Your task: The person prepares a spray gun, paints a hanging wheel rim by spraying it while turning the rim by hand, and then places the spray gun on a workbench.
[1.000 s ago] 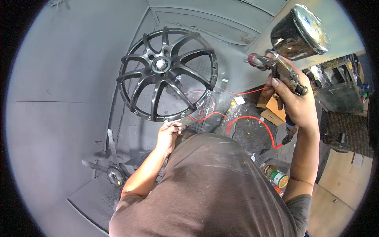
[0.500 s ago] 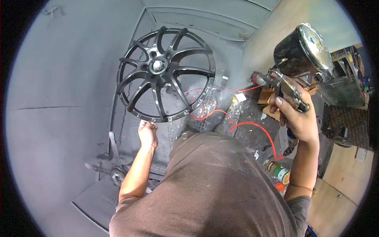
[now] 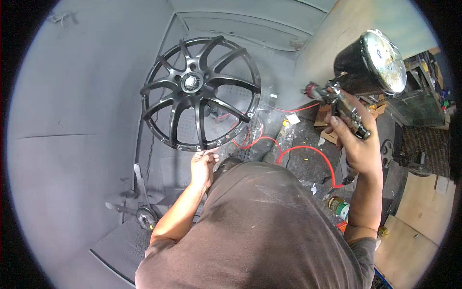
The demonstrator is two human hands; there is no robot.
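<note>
A glossy black multi-spoke wheel rim (image 3: 196,98) faces me at upper left centre, with a round hub cap (image 3: 191,82) in its middle. My left hand (image 3: 203,168) is at its lower edge, fingers curled and pinched against the rim; the fingertips are partly hidden. On the right, my right hand (image 3: 358,144) is wrapped round the handle of a paint spray gun (image 3: 350,113). The gun's red-ringed nozzle (image 3: 312,90) points left toward the wheel, a short distance from it. Its large dark cup (image 3: 370,62) with a shiny, stained end sits above the hand.
A red hose (image 3: 308,148) loops over the stained floor. Grey walls (image 3: 82,111) stand on the left and behind the wheel. Grey-coated stand arms (image 3: 140,185) are at lower left. By my right forearm lies a green-labelled container (image 3: 339,207); cluttered shelves (image 3: 423,96) stand far right.
The wheel rim has turned, its spokes now at other angles. My left hand has moved right along the lower edge. The spray gun has barely shifted.
</note>
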